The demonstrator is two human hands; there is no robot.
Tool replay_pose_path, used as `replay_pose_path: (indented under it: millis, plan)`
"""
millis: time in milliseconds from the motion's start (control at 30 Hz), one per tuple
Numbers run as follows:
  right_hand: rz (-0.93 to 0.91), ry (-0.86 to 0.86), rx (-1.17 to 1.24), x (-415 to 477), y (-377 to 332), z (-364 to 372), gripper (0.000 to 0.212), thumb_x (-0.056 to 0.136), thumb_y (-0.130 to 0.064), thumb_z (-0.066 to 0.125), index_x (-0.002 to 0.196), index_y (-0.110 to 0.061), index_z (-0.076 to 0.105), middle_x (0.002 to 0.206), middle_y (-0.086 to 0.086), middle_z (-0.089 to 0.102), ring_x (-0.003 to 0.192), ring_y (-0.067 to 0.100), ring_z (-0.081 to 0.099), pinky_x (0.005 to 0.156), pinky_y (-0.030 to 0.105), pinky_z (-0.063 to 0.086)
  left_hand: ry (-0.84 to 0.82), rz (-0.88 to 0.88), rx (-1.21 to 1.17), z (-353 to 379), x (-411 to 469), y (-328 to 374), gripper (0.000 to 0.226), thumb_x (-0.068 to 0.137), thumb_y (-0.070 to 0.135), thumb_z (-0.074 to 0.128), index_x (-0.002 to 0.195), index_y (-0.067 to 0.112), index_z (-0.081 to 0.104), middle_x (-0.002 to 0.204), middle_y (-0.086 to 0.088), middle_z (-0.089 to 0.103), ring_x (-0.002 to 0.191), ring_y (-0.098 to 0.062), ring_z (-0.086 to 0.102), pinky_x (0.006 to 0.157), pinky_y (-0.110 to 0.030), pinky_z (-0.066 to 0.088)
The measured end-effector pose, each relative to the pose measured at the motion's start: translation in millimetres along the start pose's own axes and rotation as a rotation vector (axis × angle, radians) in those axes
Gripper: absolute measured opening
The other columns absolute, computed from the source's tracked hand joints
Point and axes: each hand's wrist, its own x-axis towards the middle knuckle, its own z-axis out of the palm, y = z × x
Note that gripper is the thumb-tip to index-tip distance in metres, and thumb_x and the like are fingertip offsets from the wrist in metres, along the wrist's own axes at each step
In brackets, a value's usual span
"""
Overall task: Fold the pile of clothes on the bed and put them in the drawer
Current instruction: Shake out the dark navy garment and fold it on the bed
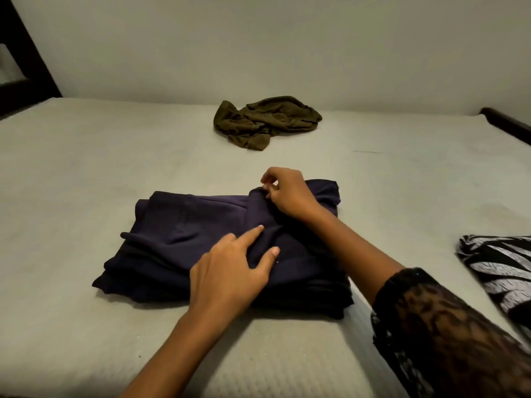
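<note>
Left hand (230, 271) flat on one navy garment (172, 225), right hand (287, 196) pinching it — one olive garment (267, 122) beyond.

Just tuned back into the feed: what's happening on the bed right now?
A person is folding a dark blue garment on the bed. The left hand presses flat on its near part, while the right hand pinches a fold at its far edge. A crumpled olive garment lies farther back, not yet folded, and a black-and-white patterned cloth sits at the right edge.
</note>
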Motion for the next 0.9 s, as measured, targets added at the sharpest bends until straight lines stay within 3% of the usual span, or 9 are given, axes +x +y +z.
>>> replay_pose_path:
  millis: [67, 167, 300, 400, 533, 700, 900]
  plan:
    - [0.039, 0.043, 0.048, -21, 1, -27, 0.021, 0.092, -0.001, 0.051, 0.108, -0.004, 0.064, 0.109, 0.010, 0.064, 0.093, 0.019, 0.060, 0.084, 0.025, 0.047, 0.035, 0.011, 0.003, -4, 2, 3, 0.053, 0.085, 0.062, 0.045, 0.135, 0.043, 0.043, 0.107, 0.007, 0.047, 0.105, -0.016, 0.052, 0.076, -0.029, 0.042]
    - [0.097, 0.082, 0.028, -64, 13, -53, 0.019, 0.088, 0.000, 0.055, 0.101, -0.006, 0.067, 0.104, 0.008, 0.067, 0.085, 0.011, 0.056, 0.076, 0.012, 0.038, 0.114, 0.079, 0.027, -2, 7, 2, 0.050, 0.089, 0.053, 0.048, 0.134, 0.030, 0.050, 0.129, -0.001, 0.046, 0.116, -0.022, 0.044, 0.090, -0.035, 0.040]
    - [0.133, -0.031, -0.101, -122, 21, -77, 0.025, 0.084, 0.006, 0.057, 0.103, -0.006, 0.068, 0.107, 0.008, 0.065, 0.097, 0.019, 0.060, 0.078, 0.017, 0.042, 0.075, 0.153, -0.001, 1, 7, 8, 0.049, 0.092, 0.045, 0.050, 0.134, 0.021, 0.051, 0.147, -0.008, 0.035, 0.135, -0.024, 0.028, 0.107, -0.039, 0.027]
    - [0.121, -0.196, -0.134, -151, 22, -84, 0.039, 0.082, 0.010, 0.053, 0.116, -0.008, 0.062, 0.117, 0.006, 0.060, 0.105, 0.018, 0.057, 0.079, 0.016, 0.041, 0.013, 0.192, -0.002, 2, 9, 15, 0.050, 0.094, 0.045, 0.046, 0.139, 0.022, 0.044, 0.154, -0.008, 0.023, 0.143, -0.024, 0.013, 0.113, -0.038, 0.018]
    - [0.091, -0.163, -0.143, -166, 32, -69, 0.034, 0.089, -0.004, 0.056, 0.123, -0.009, 0.056, 0.121, 0.007, 0.060, 0.102, 0.020, 0.058, 0.084, 0.023, 0.046, -0.081, 0.235, 0.010, 1, 18, 24, 0.056, 0.095, 0.046, 0.042, 0.145, 0.024, 0.033, 0.157, -0.006, 0.013, 0.145, -0.024, 0.001, 0.116, -0.040, 0.009]
    - [0.125, 0.017, -0.104, -171, 39, -61, 0.014, 0.091, -0.010, 0.055, 0.099, -0.003, 0.063, 0.098, 0.012, 0.067, 0.085, 0.024, 0.062, 0.075, 0.030, 0.049, -0.175, 0.307, 0.085, 10, 32, 37, 0.056, 0.097, 0.050, 0.031, 0.148, 0.029, 0.022, 0.158, -0.004, 0.004, 0.145, -0.025, -0.010, 0.116, -0.042, -0.003]
    - [0.080, -0.006, -0.219, -174, 34, -64, 0.016, 0.095, -0.020, 0.050, 0.091, -0.006, 0.056, 0.086, 0.008, 0.062, 0.074, 0.025, 0.056, 0.062, 0.029, 0.042, -0.317, 0.301, 0.213, 16, 57, 49, 0.053, 0.095, 0.058, 0.012, 0.146, 0.044, 0.009, 0.158, 0.001, -0.003, 0.144, -0.026, -0.015, 0.116, -0.049, -0.008]
